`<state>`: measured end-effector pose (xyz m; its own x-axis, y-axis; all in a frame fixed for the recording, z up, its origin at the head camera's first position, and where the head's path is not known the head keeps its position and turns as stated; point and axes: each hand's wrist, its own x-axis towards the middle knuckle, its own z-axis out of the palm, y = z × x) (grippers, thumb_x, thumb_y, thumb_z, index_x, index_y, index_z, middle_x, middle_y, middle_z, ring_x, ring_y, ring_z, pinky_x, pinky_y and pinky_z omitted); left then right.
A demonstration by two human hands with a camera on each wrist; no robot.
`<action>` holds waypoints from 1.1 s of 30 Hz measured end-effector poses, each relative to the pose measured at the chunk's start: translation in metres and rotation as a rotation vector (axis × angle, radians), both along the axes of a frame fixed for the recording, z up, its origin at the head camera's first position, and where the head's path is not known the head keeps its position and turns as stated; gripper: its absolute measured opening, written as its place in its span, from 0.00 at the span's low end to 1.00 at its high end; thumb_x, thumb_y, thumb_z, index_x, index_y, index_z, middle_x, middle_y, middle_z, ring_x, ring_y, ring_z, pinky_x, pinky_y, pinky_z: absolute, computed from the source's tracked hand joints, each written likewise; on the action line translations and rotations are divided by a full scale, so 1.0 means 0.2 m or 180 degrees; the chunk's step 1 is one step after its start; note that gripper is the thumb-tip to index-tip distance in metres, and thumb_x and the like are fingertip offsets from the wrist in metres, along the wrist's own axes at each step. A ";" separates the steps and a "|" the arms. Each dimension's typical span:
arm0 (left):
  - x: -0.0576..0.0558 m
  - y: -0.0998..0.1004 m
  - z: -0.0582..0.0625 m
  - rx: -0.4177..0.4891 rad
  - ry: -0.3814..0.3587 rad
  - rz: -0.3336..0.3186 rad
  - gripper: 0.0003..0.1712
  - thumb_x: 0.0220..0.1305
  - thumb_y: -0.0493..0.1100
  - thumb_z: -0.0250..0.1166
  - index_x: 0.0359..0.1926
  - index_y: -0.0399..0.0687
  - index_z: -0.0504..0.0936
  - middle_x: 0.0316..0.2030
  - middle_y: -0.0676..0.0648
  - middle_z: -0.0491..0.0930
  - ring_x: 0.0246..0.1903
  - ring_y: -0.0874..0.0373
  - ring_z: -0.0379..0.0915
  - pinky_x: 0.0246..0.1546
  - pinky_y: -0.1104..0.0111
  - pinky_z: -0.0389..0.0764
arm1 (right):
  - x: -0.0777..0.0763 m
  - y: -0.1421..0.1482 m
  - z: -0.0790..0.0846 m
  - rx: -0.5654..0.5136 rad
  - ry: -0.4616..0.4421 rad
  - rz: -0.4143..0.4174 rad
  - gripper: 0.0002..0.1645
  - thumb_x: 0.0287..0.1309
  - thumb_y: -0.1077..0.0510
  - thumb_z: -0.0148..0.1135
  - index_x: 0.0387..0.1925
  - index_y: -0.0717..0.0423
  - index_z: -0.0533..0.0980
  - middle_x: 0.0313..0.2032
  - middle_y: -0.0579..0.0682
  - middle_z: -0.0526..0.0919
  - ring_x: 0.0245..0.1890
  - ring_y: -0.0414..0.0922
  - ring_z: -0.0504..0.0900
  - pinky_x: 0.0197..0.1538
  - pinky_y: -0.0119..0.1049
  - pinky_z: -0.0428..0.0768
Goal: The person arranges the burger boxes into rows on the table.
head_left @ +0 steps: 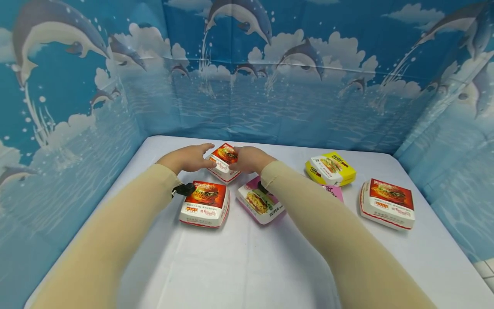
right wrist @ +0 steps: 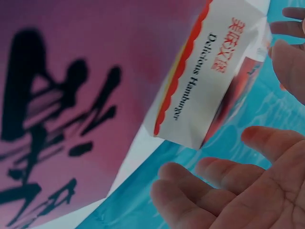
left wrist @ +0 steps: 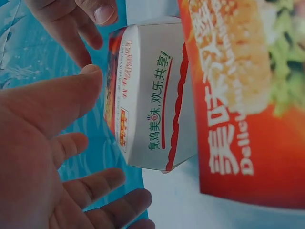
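Nearest: my beige left sleeve (head_left: 104, 231) and right sleeve (head_left: 332, 227) extend over the white counter (head_left: 216, 266). The front burger box (head_left: 204, 204), red and white, lies by my left wrist. Just beside it is a pink box (head_left: 254, 204), set at an angle and partly covered by my right sleeve. Well off to the right: another red-and-white box (head_left: 387, 205). A second pink box (head_left: 335, 192) shows only in part beyond my right sleeve.

Further out: my left hand (head_left: 189, 158) and right hand (head_left: 251, 159) flank the rear burger box (head_left: 221, 165). It rests on the counter between them, printed lid up. Left fingers: spread apart, beside its left side. Right fingers: spread and slightly bent, by its right side. Neither set pinches it; contact on either side, cannot tell.

Right of these, well apart: a yellow box (head_left: 331, 168), near the second pink box. Farthest: a blue dolphin-print curtain (head_left: 247, 98).
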<state>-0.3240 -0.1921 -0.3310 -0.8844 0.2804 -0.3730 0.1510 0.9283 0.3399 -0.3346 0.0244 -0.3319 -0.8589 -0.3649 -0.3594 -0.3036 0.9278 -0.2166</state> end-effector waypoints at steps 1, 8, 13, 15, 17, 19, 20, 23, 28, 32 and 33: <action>-0.01 0.00 -0.01 0.0004 -0.0025 0.0013 0.50 0.75 0.65 0.60 0.86 0.56 0.47 0.81 0.38 0.58 0.79 0.39 0.56 0.78 0.39 0.60 | -0.01 0.00 -0.01 0.0018 -0.0029 -0.0012 0.51 0.73 0.35 0.60 0.85 0.48 0.50 0.77 0.52 0.69 0.73 0.48 0.72 0.77 0.47 0.70; -0.01 0.00 -0.05 -0.0029 -0.0174 0.0019 0.48 0.75 0.62 0.61 0.85 0.56 0.51 0.82 0.40 0.58 0.80 0.40 0.55 0.78 0.39 0.59 | -0.04 -0.01 -0.04 0.0244 -0.0019 0.0100 0.48 0.73 0.35 0.59 0.83 0.51 0.57 0.77 0.54 0.70 0.75 0.49 0.69 0.79 0.47 0.66; -0.01 0.00 -0.06 -0.0037 -0.0142 -0.0003 0.47 0.75 0.62 0.61 0.85 0.54 0.54 0.81 0.40 0.59 0.80 0.40 0.55 0.78 0.39 0.59 | -0.03 -0.03 -0.04 0.0365 0.0023 0.0134 0.47 0.74 0.34 0.58 0.82 0.51 0.59 0.75 0.54 0.71 0.74 0.49 0.71 0.78 0.47 0.68; -0.02 0.00 -0.06 -0.0044 -0.0137 -0.0014 0.46 0.75 0.62 0.61 0.84 0.54 0.55 0.81 0.40 0.59 0.80 0.40 0.56 0.78 0.40 0.60 | -0.03 -0.03 -0.04 0.0401 0.0015 0.0140 0.47 0.74 0.33 0.57 0.82 0.51 0.59 0.75 0.54 0.71 0.72 0.49 0.72 0.77 0.47 0.69; -0.02 -0.01 -0.06 -0.0052 -0.0123 -0.0040 0.46 0.75 0.62 0.61 0.84 0.54 0.55 0.81 0.40 0.60 0.79 0.41 0.56 0.78 0.40 0.60 | -0.02 -0.04 -0.03 0.0439 0.0001 0.0139 0.47 0.74 0.32 0.57 0.82 0.52 0.59 0.75 0.54 0.71 0.71 0.49 0.73 0.77 0.47 0.69; -0.02 -0.01 -0.06 -0.0050 -0.0113 -0.0060 0.46 0.75 0.63 0.61 0.84 0.54 0.56 0.81 0.40 0.60 0.79 0.41 0.57 0.78 0.40 0.60 | -0.02 -0.04 -0.02 0.0472 -0.0021 0.0128 0.48 0.73 0.31 0.56 0.82 0.52 0.59 0.75 0.54 0.71 0.71 0.49 0.73 0.77 0.47 0.70; -0.02 -0.01 -0.06 -0.0048 -0.0111 -0.0062 0.46 0.75 0.62 0.61 0.84 0.54 0.56 0.80 0.40 0.61 0.79 0.41 0.57 0.78 0.41 0.60 | -0.01 -0.05 -0.02 0.0484 -0.0041 0.0115 0.49 0.73 0.30 0.56 0.82 0.52 0.60 0.75 0.54 0.72 0.69 0.49 0.74 0.76 0.47 0.71; -0.01 -0.01 -0.06 -0.0047 -0.0120 -0.0050 0.46 0.75 0.62 0.61 0.84 0.53 0.56 0.80 0.39 0.62 0.79 0.41 0.57 0.78 0.41 0.61 | -0.01 -0.07 -0.01 0.0543 -0.0082 0.0085 0.49 0.72 0.28 0.55 0.82 0.52 0.60 0.75 0.53 0.72 0.68 0.48 0.74 0.75 0.47 0.72; 0.00 -0.02 -0.06 -0.0055 -0.0142 -0.0010 0.45 0.75 0.62 0.62 0.84 0.53 0.56 0.81 0.40 0.61 0.79 0.41 0.57 0.78 0.41 0.60 | 0.00 -0.09 -0.01 0.0563 -0.0091 0.0032 0.49 0.72 0.28 0.55 0.82 0.50 0.59 0.77 0.52 0.69 0.72 0.48 0.72 0.76 0.48 0.71; 0.00 -0.03 -0.06 -0.0074 -0.0126 -0.0019 0.45 0.75 0.62 0.62 0.84 0.52 0.57 0.80 0.39 0.62 0.78 0.41 0.59 0.77 0.41 0.62 | 0.01 -0.10 -0.01 0.0569 -0.0070 0.0023 0.50 0.72 0.29 0.56 0.83 0.48 0.57 0.78 0.52 0.68 0.74 0.48 0.71 0.77 0.48 0.70; 0.00 -0.03 -0.06 -0.0073 -0.0124 -0.0014 0.45 0.75 0.62 0.62 0.83 0.52 0.57 0.79 0.39 0.63 0.78 0.41 0.59 0.77 0.41 0.62 | 0.01 -0.10 -0.01 0.0562 -0.0075 0.0023 0.50 0.72 0.29 0.56 0.83 0.47 0.57 0.78 0.52 0.68 0.74 0.48 0.70 0.77 0.48 0.69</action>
<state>-0.3235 -0.1979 -0.3433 -0.8679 0.2752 -0.4135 0.1420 0.9352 0.3244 -0.3334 0.0039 -0.3346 -0.8471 -0.3006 -0.4384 -0.3072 0.9499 -0.0577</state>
